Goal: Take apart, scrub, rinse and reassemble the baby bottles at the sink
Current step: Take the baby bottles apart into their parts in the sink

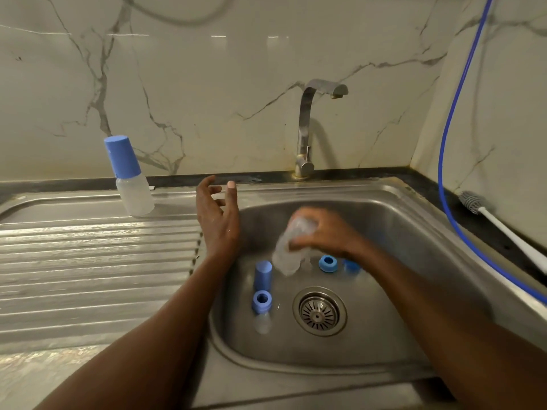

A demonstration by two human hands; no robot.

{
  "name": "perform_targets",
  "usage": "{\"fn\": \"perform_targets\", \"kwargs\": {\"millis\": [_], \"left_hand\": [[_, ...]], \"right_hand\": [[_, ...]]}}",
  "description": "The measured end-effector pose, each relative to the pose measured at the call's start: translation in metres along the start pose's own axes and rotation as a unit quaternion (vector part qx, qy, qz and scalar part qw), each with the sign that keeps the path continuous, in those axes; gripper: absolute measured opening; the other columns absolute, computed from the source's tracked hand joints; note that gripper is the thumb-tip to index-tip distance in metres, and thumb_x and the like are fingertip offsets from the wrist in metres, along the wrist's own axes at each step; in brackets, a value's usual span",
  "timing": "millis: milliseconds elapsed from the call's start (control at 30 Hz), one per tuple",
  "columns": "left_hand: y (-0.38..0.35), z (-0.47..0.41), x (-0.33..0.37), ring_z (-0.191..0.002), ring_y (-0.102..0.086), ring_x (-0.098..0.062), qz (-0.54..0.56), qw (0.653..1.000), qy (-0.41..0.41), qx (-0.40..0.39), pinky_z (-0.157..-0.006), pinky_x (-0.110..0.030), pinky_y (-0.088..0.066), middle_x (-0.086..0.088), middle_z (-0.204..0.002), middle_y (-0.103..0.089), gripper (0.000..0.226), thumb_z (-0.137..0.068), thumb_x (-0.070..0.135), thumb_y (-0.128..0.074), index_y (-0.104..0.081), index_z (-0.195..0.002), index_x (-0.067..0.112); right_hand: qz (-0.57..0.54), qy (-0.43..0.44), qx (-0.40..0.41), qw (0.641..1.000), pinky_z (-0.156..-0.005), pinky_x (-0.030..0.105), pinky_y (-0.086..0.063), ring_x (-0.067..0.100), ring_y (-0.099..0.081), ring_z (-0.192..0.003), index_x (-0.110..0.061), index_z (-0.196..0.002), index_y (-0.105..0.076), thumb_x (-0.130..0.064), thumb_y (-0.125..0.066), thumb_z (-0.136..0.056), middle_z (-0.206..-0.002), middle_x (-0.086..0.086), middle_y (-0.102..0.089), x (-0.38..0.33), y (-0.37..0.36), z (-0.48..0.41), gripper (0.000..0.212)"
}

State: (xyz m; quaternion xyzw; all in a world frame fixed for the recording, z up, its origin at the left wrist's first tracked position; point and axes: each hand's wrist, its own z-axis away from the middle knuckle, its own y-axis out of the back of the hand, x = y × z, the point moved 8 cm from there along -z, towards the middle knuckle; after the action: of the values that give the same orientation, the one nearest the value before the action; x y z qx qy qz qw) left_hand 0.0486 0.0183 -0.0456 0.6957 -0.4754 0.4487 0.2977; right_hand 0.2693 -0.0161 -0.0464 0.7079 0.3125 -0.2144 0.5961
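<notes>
A clear bottle (285, 255), uncapped and motion-blurred, is held tilted over the basin, its lower end close above the basin floor; it is clasped near its upper end by the right grip (322, 235), whose fingers are curled round it. The left grip (219, 214) is held spread, fingers apart and pointing up, with nothing in it, above the left rim of the sink (355, 186). On the basin floor, just left of the bottle's lower end, a blue cap (262, 275) is stood upright; just in front of it a blue ring (262, 300) is laid, opening up; against that ring's near side a small clear piece (262, 323) is seen, too faint to be identified. Right of the bottle a second ring (328, 263) is laid; beside it a further blue part (351, 267) is half hidden by the right forearm. The drain (319, 311) is set in the basin floor, near these parts; a tap (307, 128) is mounted behind the basin, its spout turned right. On the drainboard (88, 261) at the left a capped bottle (130, 176) is stood upright near the wall. On the dark desk (488, 241) right of the sink a brush (503, 229) with a white handle is laid along the wall; a blue hose (442, 143) is hung down the wall and trailed along the sink's right edge.
</notes>
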Motion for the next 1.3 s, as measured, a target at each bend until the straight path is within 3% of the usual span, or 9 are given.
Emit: {"fn": "perform_targets", "kwargs": {"millis": [133,333,533,667,767,900,1033,1133,1300], "left_hand": [[-0.001,-0.001,-0.001,-0.102,-0.055,-0.011,-0.015,1.0,-0.006,-0.01,-0.077,-0.02,-0.043,-0.004,-0.125,-0.055,0.039,-0.099,0.043,-0.052,-0.043,-0.134,0.026],[-0.002,0.0,0.003,-0.1,-0.056,-0.012,-0.033,0.999,-0.019,-0.017,-0.086,-0.034,-0.052,-0.004,-0.123,-0.055,0.043,-0.098,0.04,-0.055,-0.044,-0.135,0.021],[-0.004,0.002,0.004,-0.096,-0.058,-0.014,-0.04,0.998,-0.029,-0.029,-0.084,-0.035,-0.053,-0.003,-0.123,-0.054,0.044,-0.097,0.038,-0.058,-0.044,-0.135,0.02],[-0.004,0.002,0.005,-0.095,-0.059,-0.013,-0.047,0.998,-0.037,-0.031,-0.082,-0.032,-0.053,-0.004,-0.123,-0.054,0.044,-0.096,0.036,-0.06,-0.045,-0.135,0.02],[-0.004,0.002,0.005,-0.096,-0.059,-0.014,-0.048,0.998,-0.035,-0.035,-0.083,-0.034,-0.054,-0.003,-0.124,-0.053,0.045,-0.096,0.035,-0.061,-0.044,-0.135,0.02],[-0.004,0.002,0.008,-0.094,-0.057,-0.009,-0.058,0.997,-0.046,-0.031,-0.083,-0.033,-0.053,-0.004,-0.126,-0.053,0.047,-0.096,0.032,-0.062,-0.043,-0.137,0.018],[-0.003,0.002,0.01,-0.089,-0.056,-0.001,-0.056,0.997,-0.053,-0.027,-0.082,-0.03,-0.052,-0.002,-0.125,-0.054,0.047,-0.095,0.029,-0.064,-0.044,-0.136,0.019],[-0.003,0.001,0.009,-0.089,-0.055,0.001,-0.061,0.996,-0.052,-0.028,-0.077,-0.022,-0.049,-0.002,-0.125,-0.053,0.047,-0.095,0.028,-0.063,-0.043,-0.137,0.019],[-0.001,0.0,0.011,-0.089,-0.055,0.001,-0.07,0.996,-0.059,-0.021,-0.075,-0.015,-0.045,-0.001,-0.126,-0.052,0.047,-0.095,0.028,-0.063,-0.043,-0.137,0.021]], "right_hand": [[0.095,-0.023,-0.241,0.966,-0.054,0.024,-0.051,0.011,-0.062,-0.082,-0.04,-0.098,-0.057,-0.052,-0.079,-0.057,-0.099,-0.008,-0.06,0.002,-0.068,0.025,0.048],[0.16,0.006,-0.36,0.919,-0.079,0.038,-0.059,0.016,-0.063,-0.093,-0.041,-0.099,-0.054,-0.042,-0.082,-0.064,-0.105,-0.005,-0.061,-0.005,-0.122,0.048,0.045],[0.191,0.001,-0.395,0.899,-0.083,0.038,-0.058,0.019,-0.062,-0.097,-0.038,-0.107,-0.052,-0.034,-0.085,-0.067,-0.11,0.0,-0.061,-0.006,-0.134,0.06,0.053],[0.17,-0.023,-0.429,0.887,-0.061,0.025,-0.051,0.011,-0.056,-0.078,-0.036,-0.107,-0.048,-0.027,-0.087,-0.069,-0.104,-0.002,-0.056,-0.007,-0.136,0.068,0.055],[0.162,-0.058,-0.453,0.875,-0.058,0.022,-0.052,0.008,-0.057,-0.075,-0.037,-0.115,-0.046,-0.029,-0.089,-0.067,-0.115,0.001,-0.055,-0.003,-0.135,0.072,0.065],[0.145,-0.074,-0.452,0.877,-0.057,0.02,-0.053,0.003,-0.056,-0.074,-0.043,-0.117,-0.047,-0.045,-0.087,-0.065,-0.103,-0.016,-0.048,0.001,-0.13,0.069,0.066],[0.145,-0.092,-0.444,0.88,-0.062,0.024,-0.057,0.006,-0.055,-0.089,-0.034,-0.125,-0.051,-0.074,-0.073,-0.062,-0.111,-0.006,-0.052,0.004,-0.126,0.063,0.078],[0.098,-0.127,-0.431,0.888,-0.064,0.026,-0.059,0.01,-0.059,-0.095,-0.035,-0.124,-0.054,-0.078,-0.07,-0.061,-0.11,-0.01,-0.05,0.007,-0.122,0.06,0.078],[0.074,-0.086,-0.33,0.937,-0.055,0.019,-0.052,0.004,-0.064,-0.076,-0.036,-0.09,-0.063,-0.085,-0.058,-0.064,-0.091,-0.012,-0.059,0.001,-0.102,0.04,0.055]]}}
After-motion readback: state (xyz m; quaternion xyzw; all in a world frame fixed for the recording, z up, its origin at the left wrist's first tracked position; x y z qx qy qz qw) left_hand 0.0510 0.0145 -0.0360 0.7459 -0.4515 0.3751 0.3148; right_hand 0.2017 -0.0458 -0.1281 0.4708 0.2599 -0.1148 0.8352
